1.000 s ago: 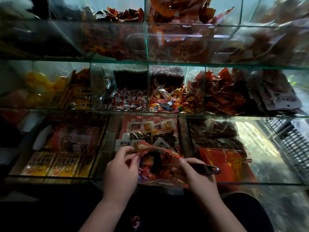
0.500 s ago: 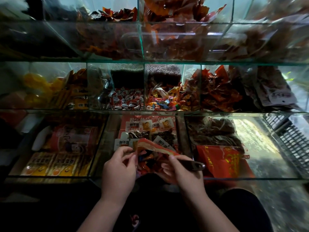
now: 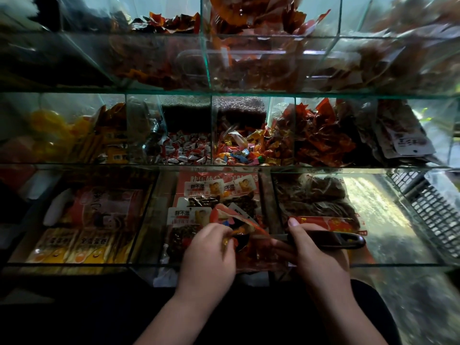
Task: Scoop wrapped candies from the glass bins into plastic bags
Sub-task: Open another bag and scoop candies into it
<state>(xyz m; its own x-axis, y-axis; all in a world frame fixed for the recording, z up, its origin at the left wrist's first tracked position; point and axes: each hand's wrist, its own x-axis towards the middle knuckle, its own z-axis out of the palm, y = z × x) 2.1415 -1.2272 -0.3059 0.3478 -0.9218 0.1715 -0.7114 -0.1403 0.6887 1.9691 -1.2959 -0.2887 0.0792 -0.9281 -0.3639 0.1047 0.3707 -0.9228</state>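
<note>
A red-printed plastic bag (image 3: 251, 247) with wrapped candies inside hangs over the lowest glass shelf, its mouth held apart. My left hand (image 3: 207, 255) pinches the bag's left rim. My right hand (image 3: 321, 260) grips the black handle of a scoop (image 3: 331, 239) that lies level, with its front end at the bag's mouth. Further back, on the middle shelf, a glass bin holds mixed coloured wrapped candies (image 3: 242, 151); the bin to its left holds red-and-white wrapped candies (image 3: 186, 151).
Glass bins in three tiers fill the view. Red foil packets (image 3: 321, 135) sit right of the candy bins, yellow sweets (image 3: 49, 128) at the left. Labelled snack packs (image 3: 214, 195) lie under the bag. A plastic crate (image 3: 428, 207) stands at the right.
Both hands and the bag drifted slightly right and nearer. The scoop stays at the bag's mouth, and my left hand has closed in tighter on the rim.
</note>
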